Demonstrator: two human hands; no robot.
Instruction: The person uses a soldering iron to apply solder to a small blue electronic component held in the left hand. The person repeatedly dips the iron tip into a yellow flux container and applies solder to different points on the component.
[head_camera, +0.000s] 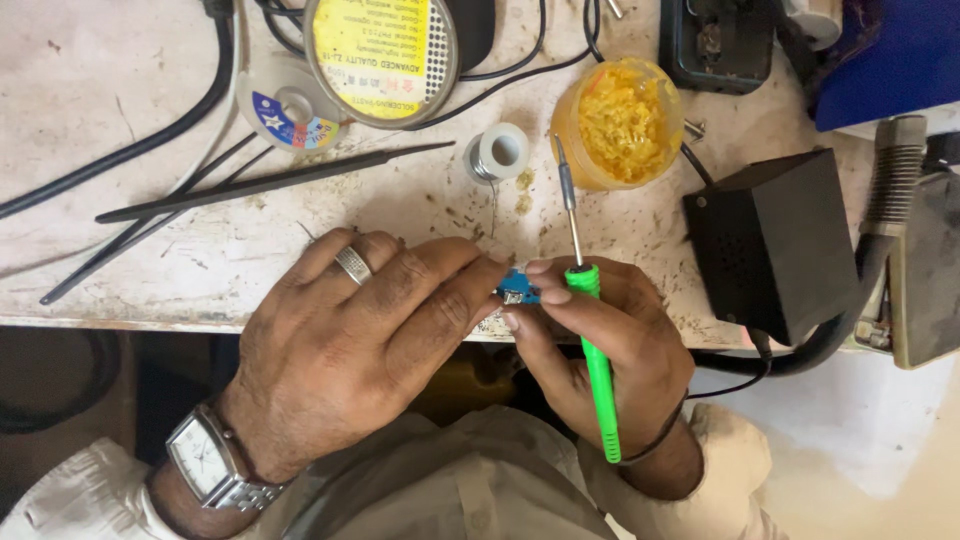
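Currently left hand (365, 335) and right hand (600, 345) both pinching small blue board (518, 290) at workbench (120, 270) near edge, green-handled screwdriver (597, 350) tucked in right palm, tip toward yellow flux tub (617, 122).

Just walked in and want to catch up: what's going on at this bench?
A person holds a small blue part between the fingertips of both hands at the bench edge. The right hand also grips a green soldering iron, tip pointing away toward an orange tub. The left hand wears a ring and a wristwatch. Black tweezers, a solder spool and a black box lie nearby.
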